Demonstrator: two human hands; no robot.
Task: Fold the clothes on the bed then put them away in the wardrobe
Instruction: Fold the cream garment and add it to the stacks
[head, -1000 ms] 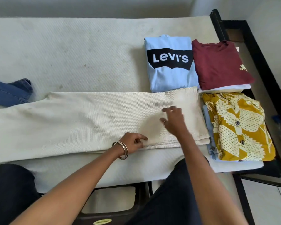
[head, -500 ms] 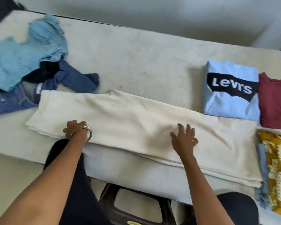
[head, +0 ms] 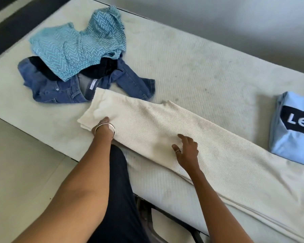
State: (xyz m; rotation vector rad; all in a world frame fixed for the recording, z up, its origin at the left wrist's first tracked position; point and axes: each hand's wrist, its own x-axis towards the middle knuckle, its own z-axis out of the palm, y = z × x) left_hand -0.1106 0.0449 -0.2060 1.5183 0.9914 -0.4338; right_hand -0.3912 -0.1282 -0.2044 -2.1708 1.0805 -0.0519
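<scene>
We see the cream garment (head: pixel 191 137) lying long across the bed (head: pixel 191 71), centre to lower right. Our left hand (head: pixel 103 126) grasps its left end; our right hand (head: pixel 187 151) rests on it, fingers released.

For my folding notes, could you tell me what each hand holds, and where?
The left hand grips the cream cloth at its left end; the right hand only rests open on its middle.

Soft daylight, slight blur (edges warped).
</scene>
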